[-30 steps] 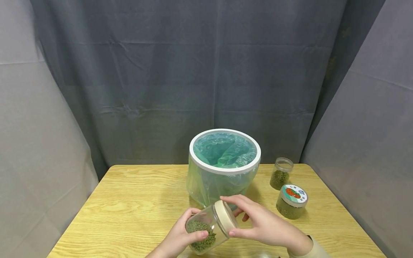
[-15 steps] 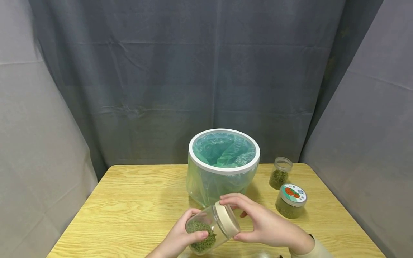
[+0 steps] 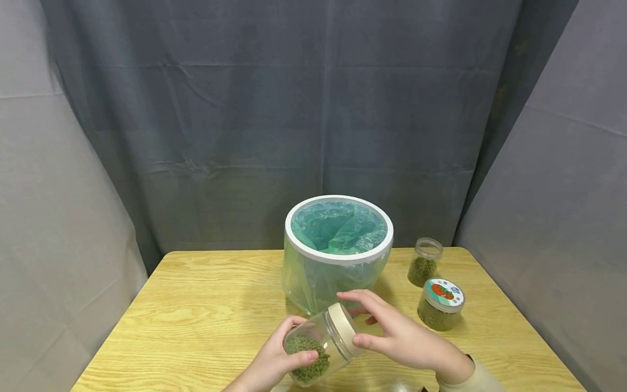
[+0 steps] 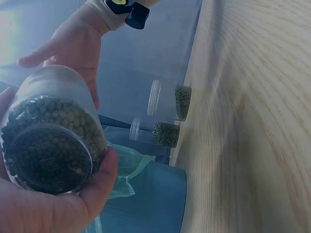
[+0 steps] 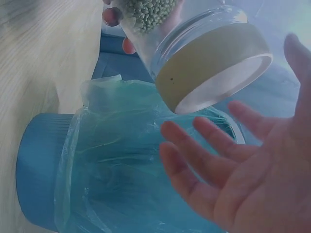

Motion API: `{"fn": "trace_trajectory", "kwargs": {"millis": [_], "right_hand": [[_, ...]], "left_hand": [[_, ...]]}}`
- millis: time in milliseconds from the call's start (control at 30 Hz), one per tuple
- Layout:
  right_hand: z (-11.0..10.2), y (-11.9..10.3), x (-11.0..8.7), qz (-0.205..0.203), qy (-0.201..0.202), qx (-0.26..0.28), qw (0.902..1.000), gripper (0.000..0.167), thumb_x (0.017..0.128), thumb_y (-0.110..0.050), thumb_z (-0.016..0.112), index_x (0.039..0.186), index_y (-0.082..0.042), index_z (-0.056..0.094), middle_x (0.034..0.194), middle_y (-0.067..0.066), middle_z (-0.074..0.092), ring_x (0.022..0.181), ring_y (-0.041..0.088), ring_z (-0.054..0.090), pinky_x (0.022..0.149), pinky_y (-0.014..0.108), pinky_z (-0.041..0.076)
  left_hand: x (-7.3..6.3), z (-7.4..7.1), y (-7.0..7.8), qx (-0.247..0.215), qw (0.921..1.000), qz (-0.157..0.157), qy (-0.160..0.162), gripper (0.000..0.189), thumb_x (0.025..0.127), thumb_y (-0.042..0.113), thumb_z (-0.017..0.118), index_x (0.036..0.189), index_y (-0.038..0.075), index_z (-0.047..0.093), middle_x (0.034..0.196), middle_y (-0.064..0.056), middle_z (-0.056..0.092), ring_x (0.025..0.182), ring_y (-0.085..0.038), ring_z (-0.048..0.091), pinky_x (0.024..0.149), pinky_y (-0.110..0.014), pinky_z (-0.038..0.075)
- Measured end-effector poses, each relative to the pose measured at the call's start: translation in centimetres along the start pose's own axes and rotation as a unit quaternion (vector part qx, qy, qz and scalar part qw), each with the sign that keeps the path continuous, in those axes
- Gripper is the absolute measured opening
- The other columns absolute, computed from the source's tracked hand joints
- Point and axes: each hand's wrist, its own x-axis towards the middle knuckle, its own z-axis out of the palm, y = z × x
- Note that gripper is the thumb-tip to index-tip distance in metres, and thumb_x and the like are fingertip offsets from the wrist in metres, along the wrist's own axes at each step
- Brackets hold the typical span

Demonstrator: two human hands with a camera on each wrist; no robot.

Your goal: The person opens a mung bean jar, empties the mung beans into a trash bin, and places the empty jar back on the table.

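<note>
1. The left hand [image 3: 276, 353] is grasping a glass jar [image 3: 326, 338], its fingers curled around it; green grains [image 3: 305, 344] lie inside.
2. This jar is tilted above the surface [image 3: 206, 316], in front of the lined bin [image 3: 338, 259], with its cream lid [image 3: 344, 328] on.
3. The right hand [image 3: 399, 335] has released fingers, spread just beside the lid.
4. A taller jar [image 3: 423, 267] and a wider jar [image 3: 441, 313] stand at right.

- left hand [image 3: 276, 356]: curled in a grip, thumb [image 3: 302, 359] laid across the near side.
- right hand [image 3: 392, 329]: raised opposite the left, fingers [image 5: 204, 155] spread and slightly bent, thumb apart.
- right wrist [image 3: 453, 366]: roughly level, entering from lower right.
</note>
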Motion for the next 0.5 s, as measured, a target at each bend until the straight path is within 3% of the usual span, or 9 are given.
{"fn": "trace_trajectory", "kwargs": {"millis": [233, 500], "right_hand": [[0.03, 0.12, -0.05, 0.063, -0.013, 0.038, 0.9972, 0.051, 0.107, -0.028, 0.057, 0.155, -0.018, 0.042, 0.143, 0.008, 0.055, 0.111, 0.014, 0.064, 0.081, 0.028, 0.056], [0.54, 0.27, 0.14, 0.081, -0.029, 0.039, 0.9956, 0.060, 0.103, -0.035, 0.063, 0.155, -0.014, 0.041, 0.132, 0.007, 0.059, 0.097, 0.005, 0.063, 0.074, 0.026, 0.056]], "left_hand": [[-0.05, 0.04, 0.05, 0.014, 0.9999, -0.007, 0.006, 0.055, 0.094, 0.032, 0.075, 0.136, 0.007, 0.050, 0.137, -0.016, 0.054, 0.130, -0.031, 0.049, 0.099, -0.075, 0.042], [-0.08, 0.07, -0.03, 0.003, 1.0000, -0.008, -0.001, 0.056, 0.094, 0.031, 0.075, 0.136, 0.005, 0.049, 0.136, -0.017, 0.054, 0.125, -0.028, 0.052, 0.101, -0.064, 0.045]]}}
